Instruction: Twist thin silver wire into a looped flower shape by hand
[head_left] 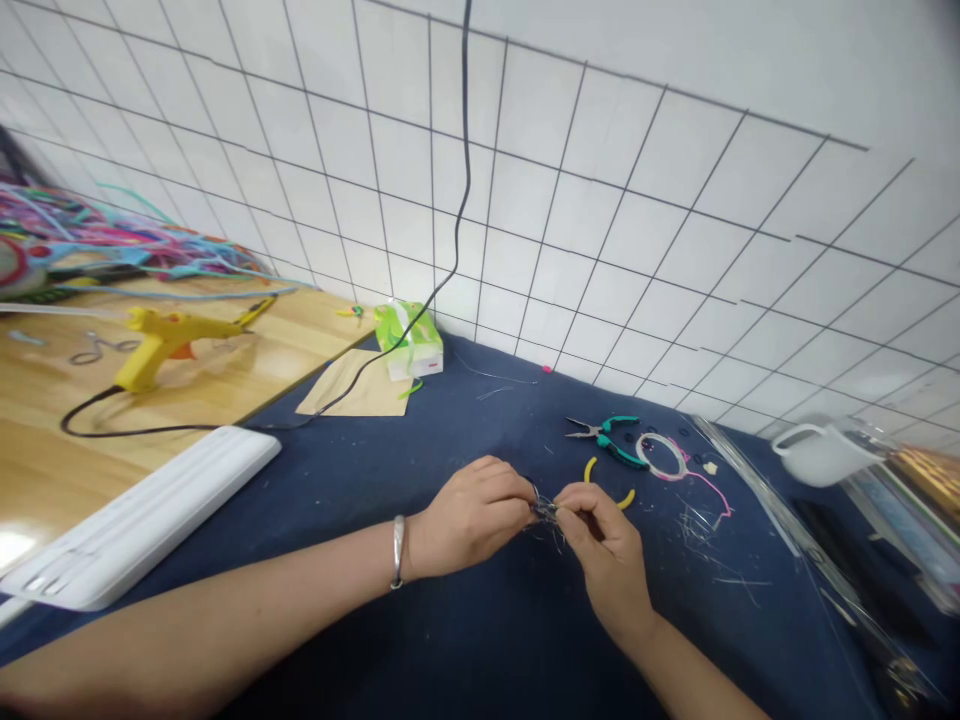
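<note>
Between my two hands is a small tangle of thin wire (546, 510), dark and silvery, with loose ends sticking out below. My left hand (480, 512), with a silver bangle at its wrist, pinches the tangle from the left, its fingers curled. From the right, my right hand (606, 545) pinches the same wire between thumb and forefinger. Fingers cover much of the piece, so its shape cannot be made out. Just beyond my right hand lie the yellow handles (626, 499) of a tool partly hidden by that hand. Teal-handled needle-nose pliers (606, 433) lie farther back.
Right of my hands lie wire clippings (697, 530) and a pale wire coil (661, 456) with pink cord. A white mug (821, 455) stands far right. At left are a white power strip (150, 515), a yellow glue gun (161, 345) and a tissue pack (411, 340). A black cable (459, 200) hangs before the wall.
</note>
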